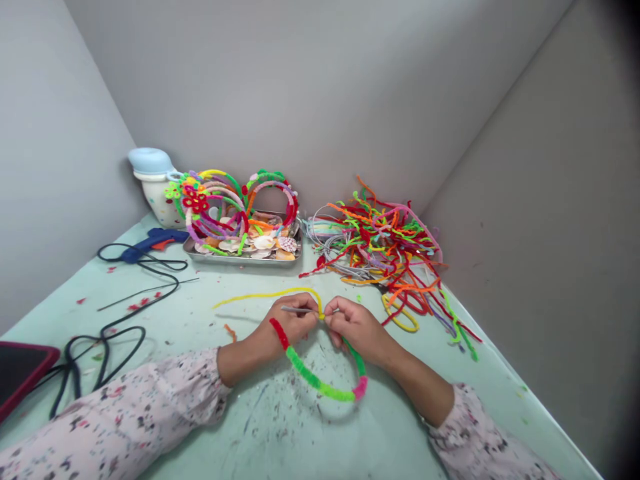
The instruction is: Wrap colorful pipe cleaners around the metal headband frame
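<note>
My left hand (295,319) is pinched round a thin grey headband wire (299,309), near the middle of the table. Opposite it, my right hand (353,325) has its fingers closed on the same band, close to where a yellow pipe cleaner (270,295) meets the wire. The yellow strand's loose end stretches to the left above my left hand. Below my hands curves the wrapped part of the headband (320,385), in red, green and pink. My fingertips hide part of the wire.
A metal tray (245,260) holds shells and finished headbands. Pipe cleaners (395,240) lie heaped at the back right. A blue glue gun (150,243), black cord (105,337), white bottle (160,193) and red-edged device (25,373) are on the left.
</note>
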Demonstrator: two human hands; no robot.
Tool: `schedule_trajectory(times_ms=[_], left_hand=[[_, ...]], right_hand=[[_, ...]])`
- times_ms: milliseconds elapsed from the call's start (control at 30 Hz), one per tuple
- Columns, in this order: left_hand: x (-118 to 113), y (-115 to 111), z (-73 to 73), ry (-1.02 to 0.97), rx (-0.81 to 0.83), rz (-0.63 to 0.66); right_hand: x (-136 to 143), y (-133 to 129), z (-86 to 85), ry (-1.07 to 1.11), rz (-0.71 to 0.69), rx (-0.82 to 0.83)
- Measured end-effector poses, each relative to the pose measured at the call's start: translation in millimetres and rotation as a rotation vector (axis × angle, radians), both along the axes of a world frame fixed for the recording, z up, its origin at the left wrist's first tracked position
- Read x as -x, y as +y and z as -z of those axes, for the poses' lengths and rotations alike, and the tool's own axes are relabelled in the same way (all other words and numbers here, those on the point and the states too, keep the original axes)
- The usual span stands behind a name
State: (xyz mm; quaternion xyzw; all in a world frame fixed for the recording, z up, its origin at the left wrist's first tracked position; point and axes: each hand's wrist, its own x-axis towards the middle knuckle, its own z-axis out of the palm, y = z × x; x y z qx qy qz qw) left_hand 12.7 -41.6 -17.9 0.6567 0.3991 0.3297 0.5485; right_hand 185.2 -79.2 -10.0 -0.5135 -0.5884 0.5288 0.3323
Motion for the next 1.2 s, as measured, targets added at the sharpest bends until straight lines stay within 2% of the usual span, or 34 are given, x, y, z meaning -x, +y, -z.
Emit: schedule_trajectory(times_ms=[333,533,800,967,1200], left_hand=[[-3.2,-1.0,-1.2,-0.013,0.045,-0.021],[-1.6,-0.1,3.8,0.025,-0.026,-0.055],[-3.6,0.6,3.2,-0.034,0.047,-0.053],[-1.4,-0.6,-0.3,0.017,-0.01,-0.023],[2.3,0.5,6.1,0.0,-0.028,0.014]], right_hand=[[1.1,0.8,-2.7,-0.031,0.018,-0.002],[2.8,2.0,0.4,-0.019,0.047,0.009],[2.2,1.3,0.1,-0.029,0.034,0.01],[1.6,1.6,0.0,-0.001,0.013,0.038],[-1.6,4.6,-1.1,0.063,-0.02,0.101]])
